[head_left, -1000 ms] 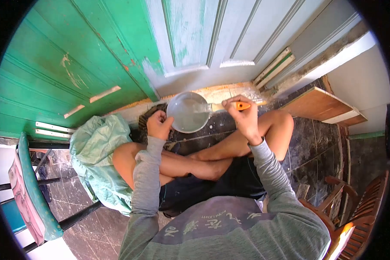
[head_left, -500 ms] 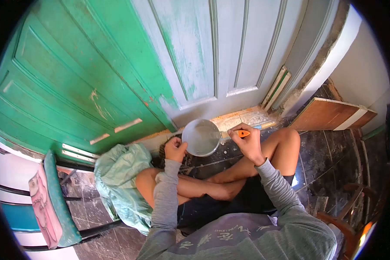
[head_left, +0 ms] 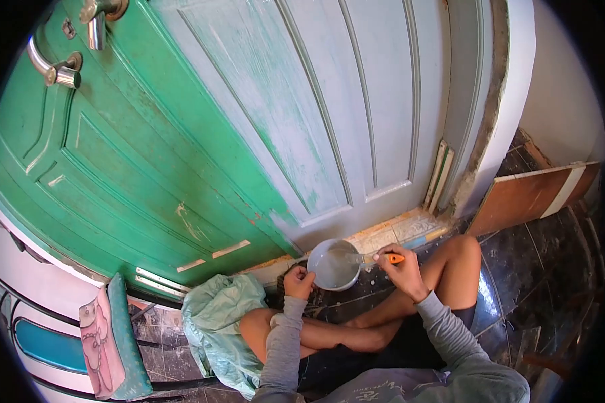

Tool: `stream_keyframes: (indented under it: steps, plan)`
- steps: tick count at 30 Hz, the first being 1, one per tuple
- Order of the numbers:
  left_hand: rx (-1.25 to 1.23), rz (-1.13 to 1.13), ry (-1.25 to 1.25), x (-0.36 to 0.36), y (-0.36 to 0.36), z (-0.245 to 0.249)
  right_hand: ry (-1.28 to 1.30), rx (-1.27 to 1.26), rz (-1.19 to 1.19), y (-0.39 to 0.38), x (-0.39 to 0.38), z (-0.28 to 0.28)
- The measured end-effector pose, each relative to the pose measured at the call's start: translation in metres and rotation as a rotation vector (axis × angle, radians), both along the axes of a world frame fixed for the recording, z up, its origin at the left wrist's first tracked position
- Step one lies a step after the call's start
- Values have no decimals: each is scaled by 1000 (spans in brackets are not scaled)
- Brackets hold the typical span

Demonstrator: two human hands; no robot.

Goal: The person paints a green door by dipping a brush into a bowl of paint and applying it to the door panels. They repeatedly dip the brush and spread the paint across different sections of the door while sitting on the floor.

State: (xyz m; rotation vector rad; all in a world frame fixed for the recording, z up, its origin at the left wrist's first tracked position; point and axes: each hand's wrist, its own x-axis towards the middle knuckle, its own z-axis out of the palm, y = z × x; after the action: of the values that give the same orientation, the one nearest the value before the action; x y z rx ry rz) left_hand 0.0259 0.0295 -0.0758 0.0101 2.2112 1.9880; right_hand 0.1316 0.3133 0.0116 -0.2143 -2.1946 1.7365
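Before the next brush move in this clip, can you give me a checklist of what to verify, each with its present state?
1. Brush secured: ok. The right hand grips the brush with its orange handle showing.
2. Brush head over the pot: ok. It reaches past the rim of the pot.
3. Bristles loaded: cannot tell. They are too small and pale to judge.
4. Pot steadied: cannot tell. The left hand is at its left rim, but a firm grip is not clear.
5. Even colour on the grey door panel: not ok. Green shows through in streaks.
6. Green sheet clear of the pot: ok. It lies apart, by the left knee.
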Motion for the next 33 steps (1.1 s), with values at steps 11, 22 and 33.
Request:
stream_keyframes:
  steps: [11, 22, 33]
  plan:
    - [-56, 6, -33, 1, 10, 7, -15, 2, 111, 15, 2, -4]
    - [-116, 3, -8, 1, 10, 14, 148, 184, 162, 5, 4, 10]
    - [-76, 15, 0, -1, 5, 8, 107, 259, 101, -4, 8, 19]
